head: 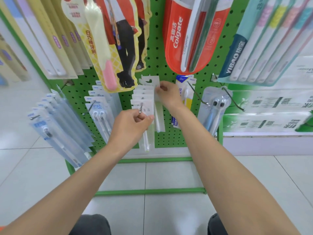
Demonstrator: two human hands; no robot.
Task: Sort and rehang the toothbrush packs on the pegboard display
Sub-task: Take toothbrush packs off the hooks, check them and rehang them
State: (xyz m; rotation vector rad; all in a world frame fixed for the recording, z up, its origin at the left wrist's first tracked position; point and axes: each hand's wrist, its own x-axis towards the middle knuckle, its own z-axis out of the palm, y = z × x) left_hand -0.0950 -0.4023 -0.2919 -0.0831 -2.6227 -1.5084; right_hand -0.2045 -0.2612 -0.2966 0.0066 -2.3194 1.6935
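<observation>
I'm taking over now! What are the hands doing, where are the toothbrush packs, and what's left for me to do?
Left hand: pinches the front white pack by the tip of the centre hook.
Right hand: pinches the top of the rear white pack, close to the pegboard.
Packs: more white packs hang in a row on that hook; blue packs hang on hooks to the left.
Done: many packs are hung.
Left: seat the rear pack (I cannot tell whether it is on the hook), then probably straighten the row.
</observation>
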